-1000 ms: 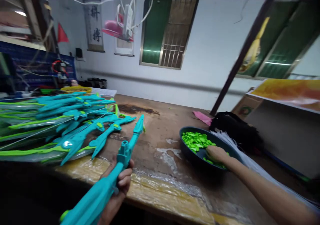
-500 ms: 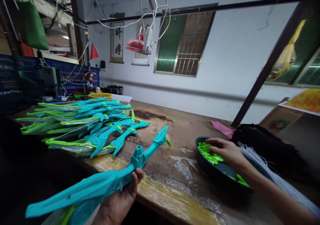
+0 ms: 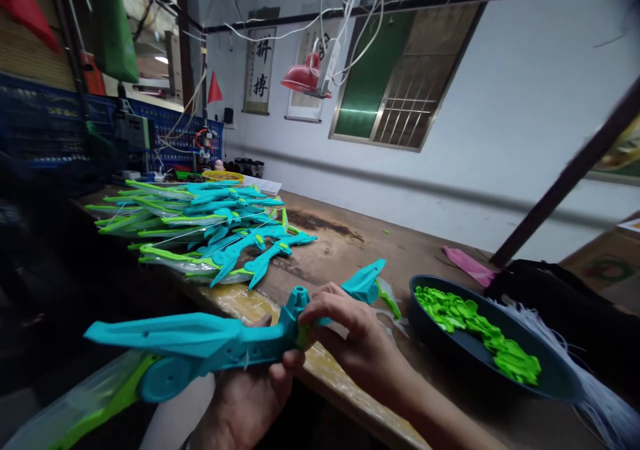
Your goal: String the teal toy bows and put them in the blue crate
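Note:
My left hand grips a long teal toy bow from below, held level in front of the table edge. My right hand rests on the bow near its round socket, its fingers pinched on a small green piece pressed against the bow. A dark bowl to the right holds several more bright green plastic pieces.
A pile of finished teal and green bows lies at the left of the wooden table. A bundle of white strings and black material lie at the right. A pink sheet lies by a slanted dark post.
My right hand has left the bowl and come to the bow with a green piece. The bow has swung level and nearer to me. The view has turned left.

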`<state>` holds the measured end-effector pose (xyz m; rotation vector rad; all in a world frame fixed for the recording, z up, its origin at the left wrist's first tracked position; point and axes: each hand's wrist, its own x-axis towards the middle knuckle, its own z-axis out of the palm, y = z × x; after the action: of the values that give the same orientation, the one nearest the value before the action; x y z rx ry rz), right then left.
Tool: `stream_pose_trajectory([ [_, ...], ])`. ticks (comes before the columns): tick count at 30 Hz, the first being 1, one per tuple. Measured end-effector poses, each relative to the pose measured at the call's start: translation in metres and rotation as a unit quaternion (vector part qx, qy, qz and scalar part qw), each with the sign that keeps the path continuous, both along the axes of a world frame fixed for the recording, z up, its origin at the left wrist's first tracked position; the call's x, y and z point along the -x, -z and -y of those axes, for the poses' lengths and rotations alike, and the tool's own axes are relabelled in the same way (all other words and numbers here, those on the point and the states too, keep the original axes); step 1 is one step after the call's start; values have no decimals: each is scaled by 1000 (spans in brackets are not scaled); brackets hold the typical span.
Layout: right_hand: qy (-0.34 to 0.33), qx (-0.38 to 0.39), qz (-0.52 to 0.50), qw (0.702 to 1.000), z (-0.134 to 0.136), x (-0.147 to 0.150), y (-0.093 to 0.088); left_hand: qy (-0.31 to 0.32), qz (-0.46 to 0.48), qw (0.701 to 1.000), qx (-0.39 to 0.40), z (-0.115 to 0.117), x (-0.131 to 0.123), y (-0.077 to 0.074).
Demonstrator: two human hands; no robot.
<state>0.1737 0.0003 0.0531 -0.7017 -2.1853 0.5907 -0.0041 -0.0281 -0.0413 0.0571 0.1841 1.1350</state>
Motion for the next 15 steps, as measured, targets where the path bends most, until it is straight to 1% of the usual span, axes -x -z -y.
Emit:
stream_pose_trajectory([
  [2, -5, -18, 12, 1000, -1, 4, 2, 7, 0, 1000, -9, 1, 1, 1],
  [5, -9, -22, 26, 999, 1, 7, 2, 29, 15, 999, -31, 3, 4, 0],
  [7, -6, -21, 38, 999, 2, 9, 0, 45, 30, 998, -22, 3, 7, -2],
  [9, -1, -31, 49, 998, 2, 9, -1, 58, 35, 998, 7, 4, 9, -4],
  [12, 14, -81, 65, 994, 3, 12, -1, 74, 36, 996, 35, 6, 11, -8],
  [15, 20, -135, 84, 987, 5, 16, 3, 80, 35, 996, 3, 9, 11, -13],
])
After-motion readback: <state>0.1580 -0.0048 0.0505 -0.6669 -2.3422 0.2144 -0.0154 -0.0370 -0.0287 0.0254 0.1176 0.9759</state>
